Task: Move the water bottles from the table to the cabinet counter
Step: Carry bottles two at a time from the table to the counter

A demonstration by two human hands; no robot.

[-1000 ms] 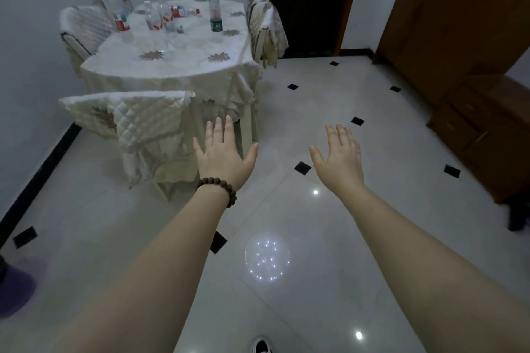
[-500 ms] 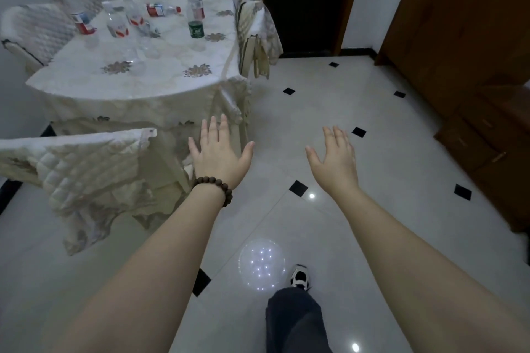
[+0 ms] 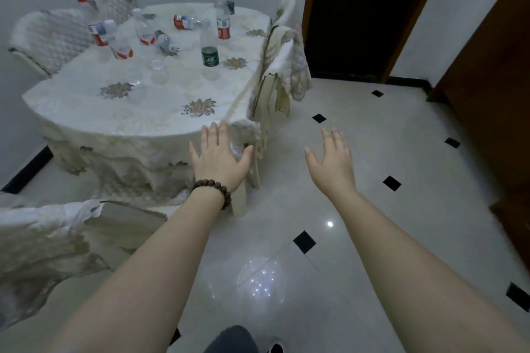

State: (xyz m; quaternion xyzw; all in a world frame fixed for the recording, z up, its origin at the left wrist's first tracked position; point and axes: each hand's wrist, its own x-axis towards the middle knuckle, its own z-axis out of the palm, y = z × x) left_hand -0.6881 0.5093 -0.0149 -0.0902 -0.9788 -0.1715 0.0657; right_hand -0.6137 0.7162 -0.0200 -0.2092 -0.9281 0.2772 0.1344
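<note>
Several clear water bottles stand or lie on the table point(image 3: 86, 112), which is draped in a white embroidered cloth. A green-labelled bottle point(image 3: 209, 49) stands nearest, a red-labelled bottle point(image 3: 222, 20) behind it, another red-labelled bottle point(image 3: 119, 43) to the left, and one lies on its side point(image 3: 186, 21) at the back. My left hand point(image 3: 219, 159), with a bead bracelet at the wrist, is open in front of the table's near corner. My right hand point(image 3: 332, 163) is open over the floor, holding nothing.
Quilt-covered chairs surround the table: one at its right side point(image 3: 282, 66), two at the back left point(image 3: 54, 37), one at the near left point(image 3: 43, 241). A dark doorway point(image 3: 367, 14) lies ahead. The brown wooden cabinet point(image 3: 493, 89) lines the right wall. The floor is glossy white tile.
The table has come closer and fills more of the view as I step toward it. Both hands stay open and raised, the left now at the table's near corner.
</note>
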